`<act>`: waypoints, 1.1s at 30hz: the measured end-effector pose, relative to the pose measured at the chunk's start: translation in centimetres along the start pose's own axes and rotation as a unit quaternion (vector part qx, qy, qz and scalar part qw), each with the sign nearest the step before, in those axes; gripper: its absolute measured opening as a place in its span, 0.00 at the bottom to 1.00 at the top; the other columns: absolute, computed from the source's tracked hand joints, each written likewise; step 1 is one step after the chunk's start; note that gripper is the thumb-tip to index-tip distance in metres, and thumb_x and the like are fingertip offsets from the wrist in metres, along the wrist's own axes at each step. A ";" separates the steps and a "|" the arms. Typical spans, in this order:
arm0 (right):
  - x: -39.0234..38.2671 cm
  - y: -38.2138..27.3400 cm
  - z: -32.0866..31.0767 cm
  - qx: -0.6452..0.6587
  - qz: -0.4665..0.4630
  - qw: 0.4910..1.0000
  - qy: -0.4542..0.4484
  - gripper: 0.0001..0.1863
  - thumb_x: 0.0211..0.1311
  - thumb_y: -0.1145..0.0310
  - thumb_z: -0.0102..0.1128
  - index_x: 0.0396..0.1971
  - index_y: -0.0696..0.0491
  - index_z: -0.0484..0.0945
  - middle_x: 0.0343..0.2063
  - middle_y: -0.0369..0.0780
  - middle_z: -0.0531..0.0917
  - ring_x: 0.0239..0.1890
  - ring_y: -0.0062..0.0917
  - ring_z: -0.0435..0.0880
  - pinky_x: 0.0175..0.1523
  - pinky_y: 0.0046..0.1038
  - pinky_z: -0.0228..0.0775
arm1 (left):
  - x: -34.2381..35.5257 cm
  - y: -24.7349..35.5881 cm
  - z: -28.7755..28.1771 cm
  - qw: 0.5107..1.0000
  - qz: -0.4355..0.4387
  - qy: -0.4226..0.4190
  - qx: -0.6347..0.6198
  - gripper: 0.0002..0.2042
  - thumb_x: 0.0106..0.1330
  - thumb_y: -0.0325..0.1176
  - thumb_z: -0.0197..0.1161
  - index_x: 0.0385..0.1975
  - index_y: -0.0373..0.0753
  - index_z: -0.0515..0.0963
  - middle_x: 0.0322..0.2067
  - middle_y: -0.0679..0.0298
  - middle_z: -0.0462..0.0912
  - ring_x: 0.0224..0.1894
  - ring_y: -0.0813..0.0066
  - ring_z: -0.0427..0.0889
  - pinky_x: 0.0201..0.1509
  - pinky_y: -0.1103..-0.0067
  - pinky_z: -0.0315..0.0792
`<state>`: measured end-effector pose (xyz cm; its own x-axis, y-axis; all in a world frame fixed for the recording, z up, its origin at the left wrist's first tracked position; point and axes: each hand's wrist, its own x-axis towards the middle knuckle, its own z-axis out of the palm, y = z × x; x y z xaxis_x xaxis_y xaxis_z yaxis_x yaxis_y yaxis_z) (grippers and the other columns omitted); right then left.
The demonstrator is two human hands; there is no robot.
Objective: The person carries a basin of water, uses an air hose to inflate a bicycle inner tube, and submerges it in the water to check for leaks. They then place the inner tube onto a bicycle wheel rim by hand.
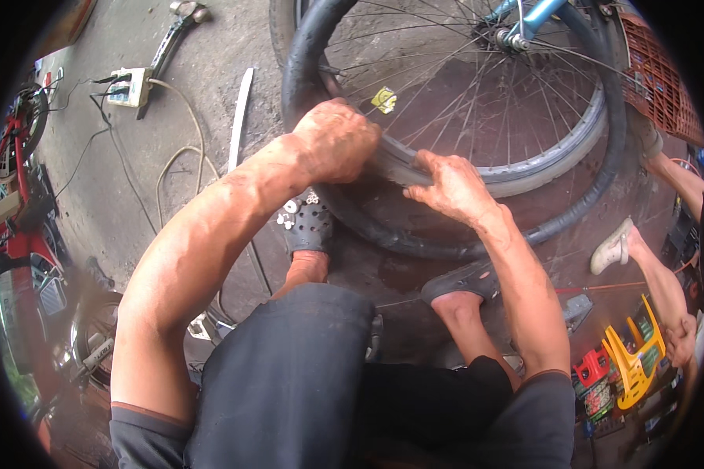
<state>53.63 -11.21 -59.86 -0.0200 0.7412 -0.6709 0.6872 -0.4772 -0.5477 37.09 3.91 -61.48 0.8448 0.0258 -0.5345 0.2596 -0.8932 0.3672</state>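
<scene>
A bicycle wheel with a grey tyre (540,176), spokes and a metal hub (499,39) lies before me, attached to blue tubing (541,17). A loose black inner tube (446,246) loops around it. My left hand (336,137) is closed at the wheel's lower left, apparently gripping the black tube; what lies under its fingers is partly hidden. My right hand (450,184) touches the tyre just right of it, thumb and fingers apart. A small yellow scrap (384,99) shows behind the spokes.
Upper left are a hammer (188,12), power strip (129,87) with cables and pale strip (241,117). A red bicycle (19,195) stands left. At right are an orange crate (653,66), yellow plastic piece (633,359) and other people's legs (653,273).
</scene>
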 end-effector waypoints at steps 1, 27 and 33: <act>-0.6 1.0 -1.2 -0.023 0.014 0.999 -0.041 0.23 0.47 0.63 0.69 0.42 0.58 0.76 0.26 0.52 0.81 0.37 0.46 0.82 0.44 0.42 0.71 | 0.0 -0.1 0.0 1.000 -0.001 0.005 -0.005 0.12 0.49 0.36 0.66 0.31 0.37 0.78 0.28 0.58 0.83 0.35 0.63 0.83 0.46 0.73 0.72; -3.1 5.7 -3.3 -0.123 -0.052 0.989 -0.069 0.23 0.48 0.62 0.67 0.41 0.59 0.73 0.32 0.50 0.82 0.41 0.46 0.81 0.45 0.42 0.72 | 0.3 1.1 -0.8 0.998 0.034 0.049 -0.008 0.08 0.50 0.28 0.60 0.30 0.37 0.79 0.24 0.55 0.83 0.32 0.61 0.84 0.45 0.72 0.72; -3.5 6.8 -2.3 -0.161 -0.063 0.985 -0.026 0.18 0.48 0.65 0.68 0.38 0.58 0.76 0.28 0.47 0.83 0.37 0.42 0.83 0.42 0.41 0.74 | 1.0 1.2 -1.2 0.999 0.023 0.006 0.025 0.10 0.50 0.30 0.60 0.33 0.36 0.79 0.24 0.56 0.84 0.32 0.60 0.84 0.45 0.71 0.72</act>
<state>60.06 -15.93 -60.07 -0.1511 0.7559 -0.6371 0.8711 -0.2029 -0.4473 38.80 3.40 -60.61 0.8611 -0.0107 -0.5083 0.1966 -0.9149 0.3524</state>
